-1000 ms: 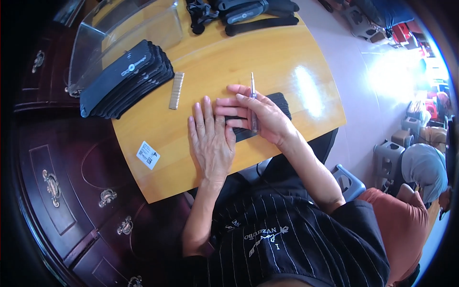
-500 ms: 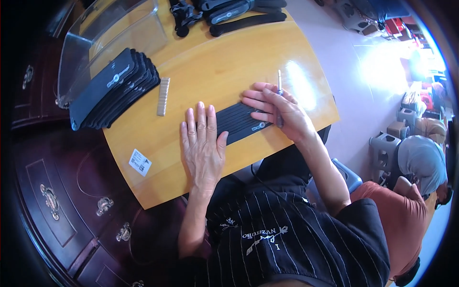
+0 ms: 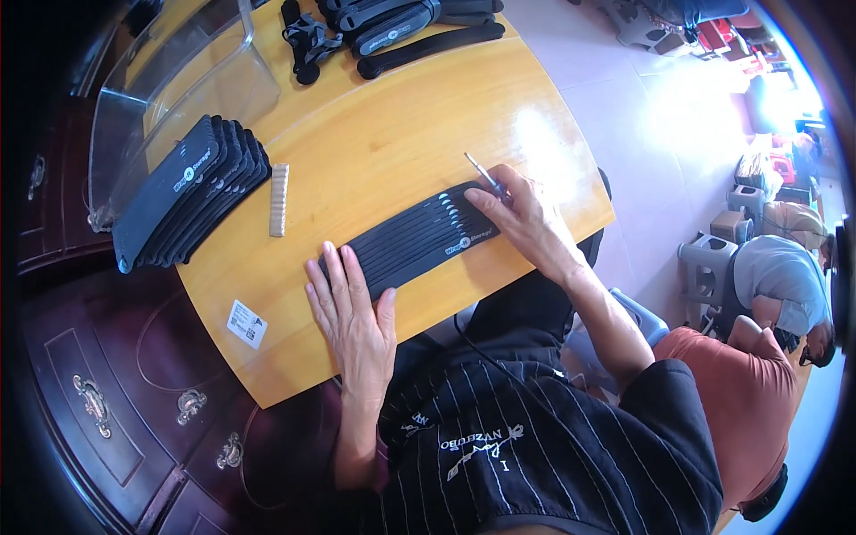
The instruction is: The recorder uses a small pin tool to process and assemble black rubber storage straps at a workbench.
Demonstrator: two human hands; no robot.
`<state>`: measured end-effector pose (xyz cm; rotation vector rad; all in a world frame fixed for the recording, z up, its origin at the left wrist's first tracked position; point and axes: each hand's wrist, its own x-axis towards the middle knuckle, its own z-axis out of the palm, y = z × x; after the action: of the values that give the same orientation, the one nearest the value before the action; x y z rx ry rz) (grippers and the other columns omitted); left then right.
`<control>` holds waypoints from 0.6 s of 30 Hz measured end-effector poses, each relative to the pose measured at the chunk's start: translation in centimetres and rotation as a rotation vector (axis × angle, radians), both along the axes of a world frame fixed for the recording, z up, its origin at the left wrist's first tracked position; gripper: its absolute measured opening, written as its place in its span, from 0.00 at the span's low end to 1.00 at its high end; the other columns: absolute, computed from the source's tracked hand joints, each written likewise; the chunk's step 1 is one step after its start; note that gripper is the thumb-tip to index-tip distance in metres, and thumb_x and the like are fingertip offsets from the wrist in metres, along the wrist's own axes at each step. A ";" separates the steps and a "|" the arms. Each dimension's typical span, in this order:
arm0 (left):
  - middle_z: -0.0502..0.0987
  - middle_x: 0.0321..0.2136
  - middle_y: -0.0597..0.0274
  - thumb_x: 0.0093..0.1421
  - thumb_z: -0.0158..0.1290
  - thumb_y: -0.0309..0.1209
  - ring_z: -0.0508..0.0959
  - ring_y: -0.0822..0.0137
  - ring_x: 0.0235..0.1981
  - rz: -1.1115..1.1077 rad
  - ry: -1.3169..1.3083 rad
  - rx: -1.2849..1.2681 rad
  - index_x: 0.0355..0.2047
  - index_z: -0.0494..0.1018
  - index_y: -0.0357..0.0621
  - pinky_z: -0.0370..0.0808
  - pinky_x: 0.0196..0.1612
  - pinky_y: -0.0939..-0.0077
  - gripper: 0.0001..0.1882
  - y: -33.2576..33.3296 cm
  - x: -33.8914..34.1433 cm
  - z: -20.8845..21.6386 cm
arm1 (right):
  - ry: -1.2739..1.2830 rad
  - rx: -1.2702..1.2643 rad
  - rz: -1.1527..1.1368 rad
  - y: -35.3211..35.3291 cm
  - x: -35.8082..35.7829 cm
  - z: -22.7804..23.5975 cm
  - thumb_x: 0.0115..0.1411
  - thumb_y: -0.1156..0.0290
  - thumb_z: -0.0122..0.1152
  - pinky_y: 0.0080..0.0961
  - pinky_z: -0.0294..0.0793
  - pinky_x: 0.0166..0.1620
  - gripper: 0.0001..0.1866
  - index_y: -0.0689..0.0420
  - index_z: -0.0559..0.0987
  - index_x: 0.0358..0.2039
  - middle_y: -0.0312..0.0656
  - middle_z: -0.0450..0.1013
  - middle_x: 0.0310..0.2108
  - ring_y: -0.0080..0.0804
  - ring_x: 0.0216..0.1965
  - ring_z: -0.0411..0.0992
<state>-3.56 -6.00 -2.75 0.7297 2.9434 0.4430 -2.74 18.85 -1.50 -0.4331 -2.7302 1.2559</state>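
Note:
A fan of overlapping black straps [image 3: 406, 239] with pale printed marks lies flat on the yellow wooden table [image 3: 428, 125]. My left hand [image 3: 352, 312] rests on its left end, fingers stretched out and holding nothing. My right hand [image 3: 530, 218] is at the right end, its thumb on or just over the straps. Its curled fingers keep hold of a slim pen-like tool [image 3: 481, 169] with a pale metal tip pointing up and left. The hand hides most of the tool's handle.
Left on the table stand a stack of black straps [image 3: 192, 196], a clear plastic box [image 3: 187, 85], a ridged beige strip [image 3: 279, 201] and a white label [image 3: 246, 324]. More black straps [image 3: 401, 31] lie at the far edge. Dark drawers [image 3: 116, 392] flank the left; people sit at right.
My left hand has slid left and toward me, uncovering more of the straps. The right hand has turned and closed in on their right end; the tool now tilts left.

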 end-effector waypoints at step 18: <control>0.47 0.66 0.44 0.66 0.41 0.44 0.48 0.49 0.68 -0.042 0.027 0.147 0.65 0.45 0.33 0.46 0.67 0.54 0.36 -1.6 0.5 -0.5 | 0.371 0.412 0.464 -8.1 3.9 9.7 0.43 0.79 0.57 0.20 0.73 0.20 0.14 0.56 0.71 0.33 0.35 0.69 0.23 0.25 0.20 0.73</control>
<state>-3.08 -7.64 -3.24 0.8180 2.9380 0.6566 1.21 10.76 8.15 0.4488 -2.7222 0.6995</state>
